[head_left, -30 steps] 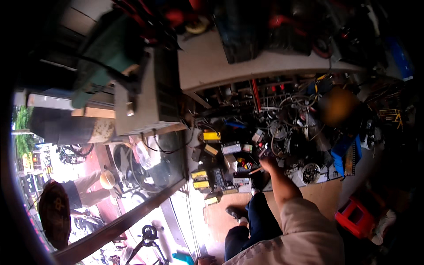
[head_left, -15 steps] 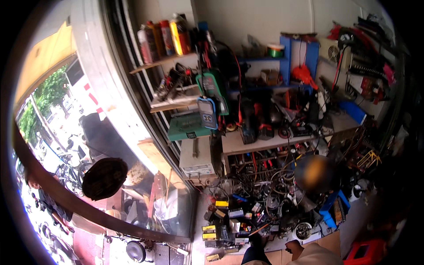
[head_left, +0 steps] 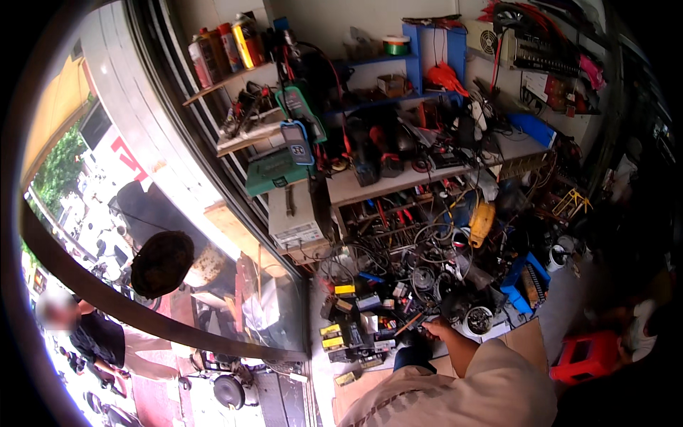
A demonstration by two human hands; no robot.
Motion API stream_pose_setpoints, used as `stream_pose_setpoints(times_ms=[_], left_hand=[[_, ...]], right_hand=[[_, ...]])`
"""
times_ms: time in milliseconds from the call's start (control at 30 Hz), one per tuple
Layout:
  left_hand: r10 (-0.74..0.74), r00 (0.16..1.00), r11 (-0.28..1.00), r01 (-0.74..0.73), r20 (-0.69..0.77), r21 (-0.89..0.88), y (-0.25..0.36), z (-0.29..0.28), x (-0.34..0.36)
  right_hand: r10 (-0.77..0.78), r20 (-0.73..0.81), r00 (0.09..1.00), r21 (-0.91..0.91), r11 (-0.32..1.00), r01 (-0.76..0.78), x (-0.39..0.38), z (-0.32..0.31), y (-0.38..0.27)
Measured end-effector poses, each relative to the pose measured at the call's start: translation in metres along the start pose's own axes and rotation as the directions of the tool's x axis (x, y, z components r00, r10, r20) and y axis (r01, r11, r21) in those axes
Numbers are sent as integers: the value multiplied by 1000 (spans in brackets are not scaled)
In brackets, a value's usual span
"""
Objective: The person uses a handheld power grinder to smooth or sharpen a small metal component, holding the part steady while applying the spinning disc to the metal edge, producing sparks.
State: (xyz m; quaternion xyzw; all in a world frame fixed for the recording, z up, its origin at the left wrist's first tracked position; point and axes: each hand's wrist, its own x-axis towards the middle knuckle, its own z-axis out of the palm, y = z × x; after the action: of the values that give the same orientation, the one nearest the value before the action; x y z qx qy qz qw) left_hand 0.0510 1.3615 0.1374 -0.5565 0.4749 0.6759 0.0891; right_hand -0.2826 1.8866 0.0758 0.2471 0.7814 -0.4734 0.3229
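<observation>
Your right hand (head_left: 437, 327), its opening and any grip too small to tell, lies between a thin brown stick (head_left: 408, 324) and a white parts-filled bucket (head_left: 466, 329).

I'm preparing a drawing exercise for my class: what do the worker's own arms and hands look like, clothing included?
The right hand is bare, with no glove visible, and the forearm is uncovered. The sleeve is short, loose and beige, matching the shirt, which has darker markings. The left hand is not in view.
</observation>
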Motion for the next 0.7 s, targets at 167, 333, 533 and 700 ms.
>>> stream_pose_setpoints(times_ms=[167, 333, 533, 700], left_hand=[[-46, 999, 999, 46, -9, -18, -9, 46, 1], [-115, 980, 988, 97, -160, -120, -62, 44, -54], [-168, 969, 967, 127, -183, -219, -106, 105, -84], [-272, 891, 919, 129, -363, -373, -170, 141, -174]], right_hand=[[190, 127, 974, 176, 962, -210, 76, -88, -2], [-230, -248, 941, 404, 858, 317, 77, -153, -271], [-764, -457, 456, -420, 637, 646, 217, -310, -517], [-738, -309, 600, -266, 673, 690, 245, -284, -623]])
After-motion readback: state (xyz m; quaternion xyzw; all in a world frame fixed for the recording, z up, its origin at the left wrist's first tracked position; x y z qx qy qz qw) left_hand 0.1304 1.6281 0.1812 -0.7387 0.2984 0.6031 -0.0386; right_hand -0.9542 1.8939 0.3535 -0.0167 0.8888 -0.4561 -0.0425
